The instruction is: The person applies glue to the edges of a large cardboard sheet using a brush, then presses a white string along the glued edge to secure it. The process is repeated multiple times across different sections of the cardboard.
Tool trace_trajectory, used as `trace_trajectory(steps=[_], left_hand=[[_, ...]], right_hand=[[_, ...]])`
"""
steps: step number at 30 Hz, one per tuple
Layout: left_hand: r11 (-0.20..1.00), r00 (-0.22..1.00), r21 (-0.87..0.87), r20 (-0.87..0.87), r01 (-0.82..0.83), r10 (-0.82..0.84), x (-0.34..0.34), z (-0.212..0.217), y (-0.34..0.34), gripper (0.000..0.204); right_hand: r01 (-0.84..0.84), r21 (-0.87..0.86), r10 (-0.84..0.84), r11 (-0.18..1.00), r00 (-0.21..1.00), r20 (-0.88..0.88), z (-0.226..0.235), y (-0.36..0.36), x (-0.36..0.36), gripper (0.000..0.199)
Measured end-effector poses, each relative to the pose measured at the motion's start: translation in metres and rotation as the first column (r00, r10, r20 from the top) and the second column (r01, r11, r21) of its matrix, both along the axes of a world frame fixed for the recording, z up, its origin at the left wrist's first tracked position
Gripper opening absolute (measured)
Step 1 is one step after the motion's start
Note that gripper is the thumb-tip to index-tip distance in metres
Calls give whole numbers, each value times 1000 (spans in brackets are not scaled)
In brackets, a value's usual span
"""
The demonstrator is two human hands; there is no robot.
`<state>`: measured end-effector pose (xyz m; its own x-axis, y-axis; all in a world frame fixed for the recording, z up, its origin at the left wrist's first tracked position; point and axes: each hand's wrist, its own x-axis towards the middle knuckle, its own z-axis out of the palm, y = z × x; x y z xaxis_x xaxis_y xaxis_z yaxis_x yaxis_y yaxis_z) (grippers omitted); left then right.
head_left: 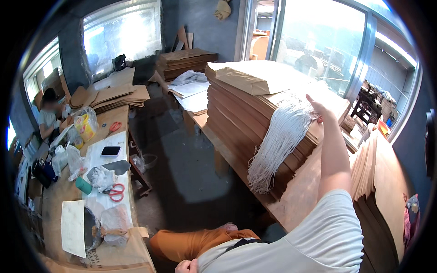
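My right arm stretches forward over a tall stack of brown paper sheets (pixel 246 123). At the arm's end my right hand (pixel 320 109) has its fingers stretched and apart, touching the upper end of a bundle of white strings (pixel 287 132). The strings drape down the side of the stack, their loose ends hanging over its lower edge. A folded brown paper bag (pixel 239 81) lies on top of the stack, to the left of the strings. Low in the view, beside my shirt, my left hand (pixel 186 266) is curled closed and partly cut off; anything inside it is hidden.
The left table holds red-handled scissors (pixel 116 192), a phone (pixel 111 151), a green thread spool (pixel 83 185) and plastic bags (pixel 114 220). A person (pixel 49 116) sits at the far left. Large brown sheets (pixel 387 177) stand at the right; a window (pixel 323 41) is behind.
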<state>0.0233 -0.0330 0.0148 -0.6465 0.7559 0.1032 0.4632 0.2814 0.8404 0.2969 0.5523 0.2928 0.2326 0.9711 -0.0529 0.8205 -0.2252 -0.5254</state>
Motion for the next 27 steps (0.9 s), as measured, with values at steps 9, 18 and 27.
trace_trajectory(steps=[9,18,27], left_hand=[[997,996,-46,60,-66,68,-5,0,10,30],[994,994,-70,61,-89,93,-11,-1,31,28],[995,995,-82,74,-60,66,-15,-3,30,25]], right_hand=[[-67,-30,73,997,884,461,-16,148,-35,96],[-11,-429,223,903,866,447,4,155,-76,98],[54,-374,177,926,813,555,-18,197,-47,62]])
